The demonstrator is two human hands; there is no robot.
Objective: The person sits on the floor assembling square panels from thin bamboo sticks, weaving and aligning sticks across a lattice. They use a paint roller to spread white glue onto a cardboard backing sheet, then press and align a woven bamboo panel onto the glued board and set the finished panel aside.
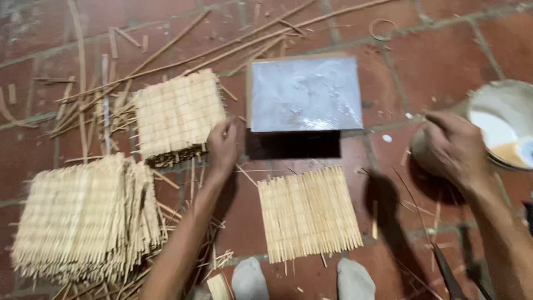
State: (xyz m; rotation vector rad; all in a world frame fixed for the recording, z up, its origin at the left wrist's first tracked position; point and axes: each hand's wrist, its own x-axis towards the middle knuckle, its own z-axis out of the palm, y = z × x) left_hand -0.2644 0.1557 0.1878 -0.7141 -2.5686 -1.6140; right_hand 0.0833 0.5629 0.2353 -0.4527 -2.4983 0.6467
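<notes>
My left hand [222,147] reaches to the lower right corner of a stack of woven bamboo mats [177,114] and touches its edge. My right hand [452,147] is curled over the side of a round white tub of pale glue [502,125] at the right; what its fingers hold is hidden. A single flat bamboo mat [308,214] lies on the floor between my arms. Beyond it stands a block with a shiny grey top [304,94].
A bigger pile of mats [83,219] sits at the lower left. Long bamboo strips [183,61] and short offcuts litter the red tiled floor [444,50] at the back and left. Two grey-socked toes [250,278] show at the bottom edge.
</notes>
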